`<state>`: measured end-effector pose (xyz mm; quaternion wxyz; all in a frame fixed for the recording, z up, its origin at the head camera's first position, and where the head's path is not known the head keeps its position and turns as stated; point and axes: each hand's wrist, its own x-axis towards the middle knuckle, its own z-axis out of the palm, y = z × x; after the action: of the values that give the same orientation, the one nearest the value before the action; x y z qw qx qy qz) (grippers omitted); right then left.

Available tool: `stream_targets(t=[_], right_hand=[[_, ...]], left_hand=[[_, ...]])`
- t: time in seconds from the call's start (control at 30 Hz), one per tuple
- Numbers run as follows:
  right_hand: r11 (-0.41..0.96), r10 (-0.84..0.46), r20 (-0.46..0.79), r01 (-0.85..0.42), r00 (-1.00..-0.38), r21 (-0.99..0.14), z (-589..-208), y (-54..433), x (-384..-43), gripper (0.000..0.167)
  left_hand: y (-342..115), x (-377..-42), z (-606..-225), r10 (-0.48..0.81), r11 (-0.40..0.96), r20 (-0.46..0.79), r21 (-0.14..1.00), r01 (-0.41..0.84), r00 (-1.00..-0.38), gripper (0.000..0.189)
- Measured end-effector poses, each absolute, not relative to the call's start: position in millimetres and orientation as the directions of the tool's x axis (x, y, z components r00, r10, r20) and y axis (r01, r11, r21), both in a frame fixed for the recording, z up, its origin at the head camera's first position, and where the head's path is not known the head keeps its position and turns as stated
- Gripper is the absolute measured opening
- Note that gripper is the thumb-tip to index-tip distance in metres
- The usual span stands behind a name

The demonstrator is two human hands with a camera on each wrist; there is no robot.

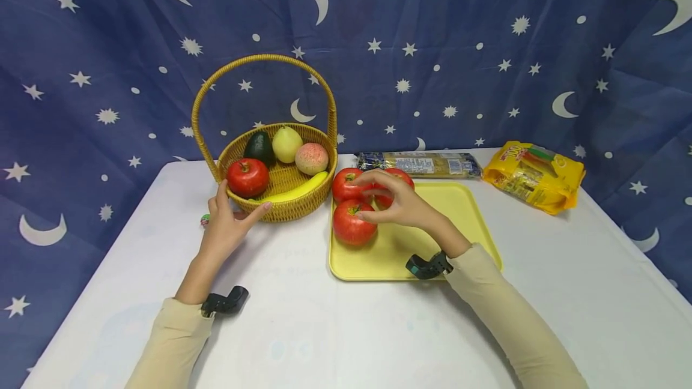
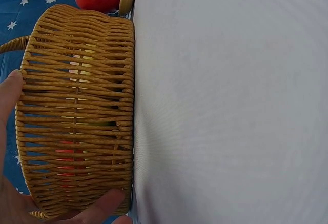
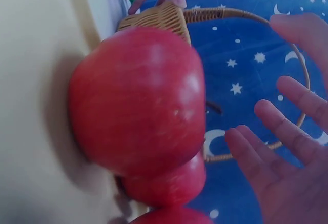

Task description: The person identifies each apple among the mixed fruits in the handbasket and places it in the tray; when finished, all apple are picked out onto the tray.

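Observation:
My left hand (image 1: pixel 223 224) grips the near left side of a wicker basket (image 1: pixel 286 212), thumb at the front rim and fingers round the side. In the left wrist view, its fingertips press the woven wall (image 2: pixel 77 101). Inside the basket lie a red apple (image 1: pixel 247 177), an avocado (image 1: pixel 259 147), a pear (image 1: pixel 287 144), a peach (image 1: pixel 312 158) and a banana (image 1: pixel 297 191). Over the yellow tray (image 1: pixel 416 257), my right hand (image 1: pixel 402 203) hovers with spread, slightly bent fingers beside three red apples (image 1: pixel 354 224). The right wrist view shows a gap between those fingers and the nearest apple (image 3: pixel 138 101).
Behind the tray lies a long clear packet (image 1: pixel 421 164), with a yellow bag (image 1: pixel 532 176) to its right. A small green and red item (image 1: pixel 205 220) sits by the left hand. The white table (image 1: pixel 303 329) ends at a blue star-patterned cloth (image 1: pixel 378 77).

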<state>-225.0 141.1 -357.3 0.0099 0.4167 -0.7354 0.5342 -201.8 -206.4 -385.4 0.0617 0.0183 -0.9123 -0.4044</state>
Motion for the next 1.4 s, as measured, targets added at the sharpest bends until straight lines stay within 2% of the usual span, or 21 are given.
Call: stream_targets(t=[0.23, 0.53, 0.7, 0.97, 1.4], right_hand=[[0.080, -0.633, 0.431, -0.608, -0.644, -0.790, -345.2, 125.9, -224.4, 0.052], [0.122, -0.657, 0.433, -0.654, -0.617, -0.747, -334.7, 105.7, -225.9, 0.047], [0.108, -0.675, 0.409, -0.631, -0.614, -0.768, -331.7, 95.2, -228.7, 0.046], [0.101, -0.748, 0.347, -0.614, -0.565, -0.782, -332.5, 77.0, -230.9, 0.046], [0.075, -0.796, 0.337, -0.634, -0.502, -0.769, -331.2, 51.0, -233.4, 0.039]], left_hand=[[-208.2, -200.0, -386.8, -0.094, 0.678, 0.094, 0.735, 0.006, -0.991, 0.112], [-209.4, -200.5, -388.2, -0.094, 0.686, 0.092, 0.727, 0.003, -0.991, 0.113], [-209.1, -201.2, -387.0, -0.093, 0.683, 0.096, 0.730, 0.007, -0.991, 0.112], [-209.6, -200.2, -384.4, -0.093, 0.683, 0.097, 0.730, 0.007, -0.991, 0.111], [-206.2, -200.5, -385.0, -0.095, 0.686, 0.081, 0.728, -0.006, -0.992, 0.112]])
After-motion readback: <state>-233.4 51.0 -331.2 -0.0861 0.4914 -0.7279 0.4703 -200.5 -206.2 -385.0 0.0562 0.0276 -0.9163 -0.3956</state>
